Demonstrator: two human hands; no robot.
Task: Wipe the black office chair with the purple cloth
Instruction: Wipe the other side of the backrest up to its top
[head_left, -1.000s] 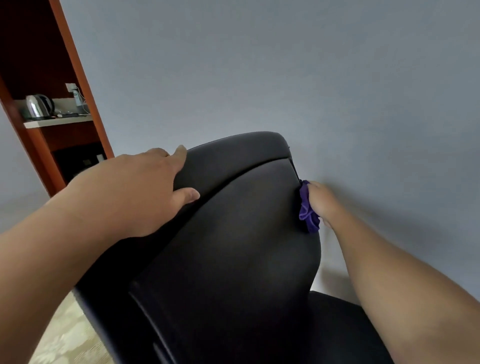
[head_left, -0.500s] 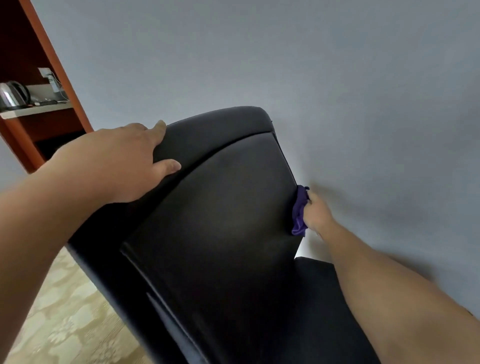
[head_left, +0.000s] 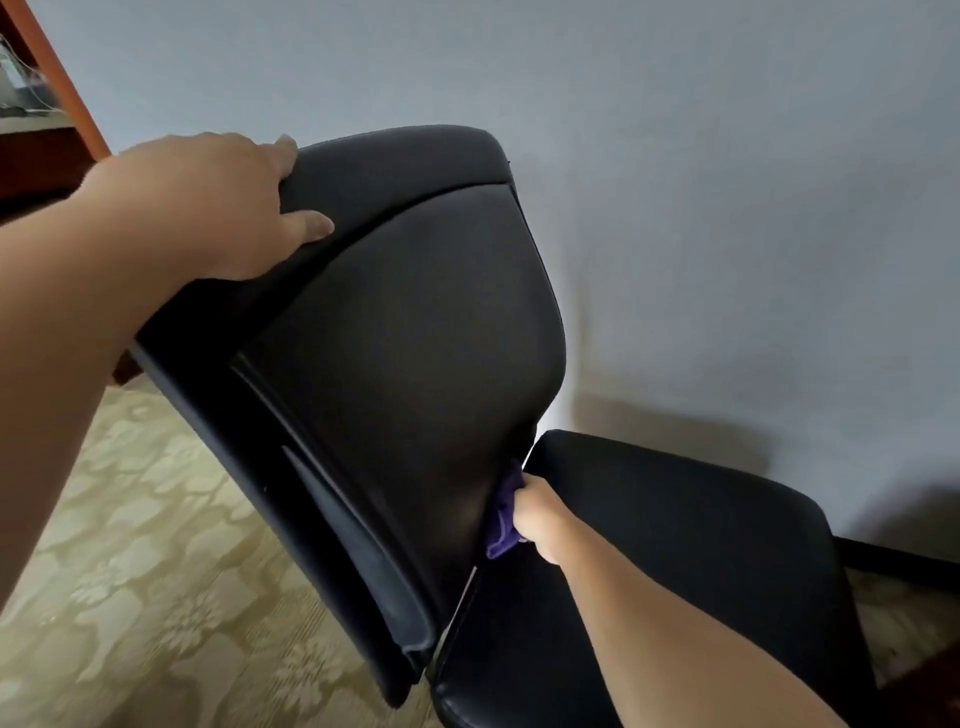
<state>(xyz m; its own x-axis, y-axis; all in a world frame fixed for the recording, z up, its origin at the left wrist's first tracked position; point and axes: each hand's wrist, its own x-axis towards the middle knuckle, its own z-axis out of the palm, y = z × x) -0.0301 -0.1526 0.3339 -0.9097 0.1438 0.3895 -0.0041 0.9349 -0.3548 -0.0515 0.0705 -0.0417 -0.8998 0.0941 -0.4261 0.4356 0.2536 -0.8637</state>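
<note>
The black office chair (head_left: 415, 338) fills the middle of the view, its backrest tilted toward me and its seat low on the right. My left hand (head_left: 208, 202) grips the top left corner of the backrest, fingers over the edge and thumb on the front. My right hand (head_left: 535, 514) holds the bunched purple cloth (head_left: 501, 530) against the lower right edge of the backrest, in the gap where it meets the seat. Most of the cloth is hidden between my hand and the chair.
A grey wall (head_left: 675, 182) stands close behind the chair. A reddish wooden shelf unit (head_left: 57, 88) is at the upper left. Patterned beige carpet (head_left: 130, 571) covers the floor on the left. A black chair arm (head_left: 893, 558) shows at the far right.
My right hand has slid the purple cloth down the backrest's right edge from near the top to the gap at the seat. My left hand keeps its grip on the top.
</note>
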